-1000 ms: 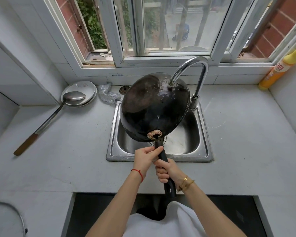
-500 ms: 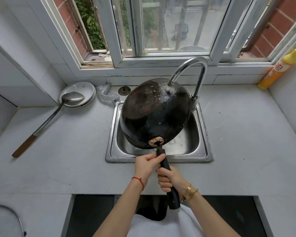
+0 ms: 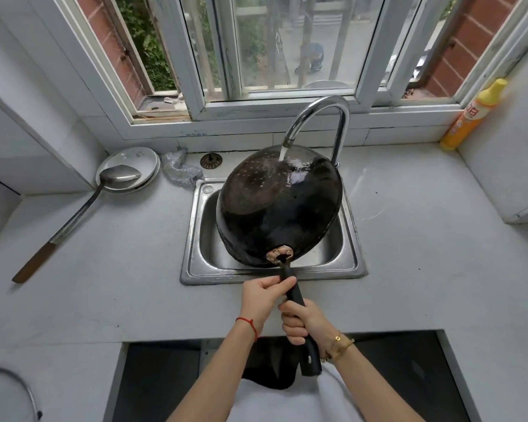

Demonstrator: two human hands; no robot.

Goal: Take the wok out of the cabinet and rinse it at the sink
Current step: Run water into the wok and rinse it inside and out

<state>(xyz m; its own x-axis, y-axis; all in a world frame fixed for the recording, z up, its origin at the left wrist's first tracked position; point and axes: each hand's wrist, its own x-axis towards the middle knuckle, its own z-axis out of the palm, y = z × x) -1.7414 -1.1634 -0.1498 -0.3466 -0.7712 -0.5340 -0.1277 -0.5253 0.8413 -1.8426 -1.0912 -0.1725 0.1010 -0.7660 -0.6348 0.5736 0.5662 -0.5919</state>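
Note:
A black wok [image 3: 275,214] is held upside down and tilted over the steel sink [image 3: 195,269], its dark underside facing me. Water runs from the curved faucet [image 3: 323,117] onto the far part of that underside, and drops spread across it. My left hand [image 3: 264,298] grips the black wok handle [image 3: 294,295] near the wok. My right hand [image 3: 301,322] grips the same handle lower down, towards its free end. The inside of the wok is hidden.
A metal ladle [image 3: 73,217] with a wooden grip lies on the left counter, its bowl resting on stacked white plates [image 3: 134,161]. A steel scourer [image 3: 179,170] and a drain strainer [image 3: 211,160] lie behind the sink. An orange-and-yellow bottle [image 3: 470,117] stands at the back right.
The wok has dropped lower and come nearer to me, so the faucet spout now shows above it with its stream landing on the underside. Both hands slid back with the handle.

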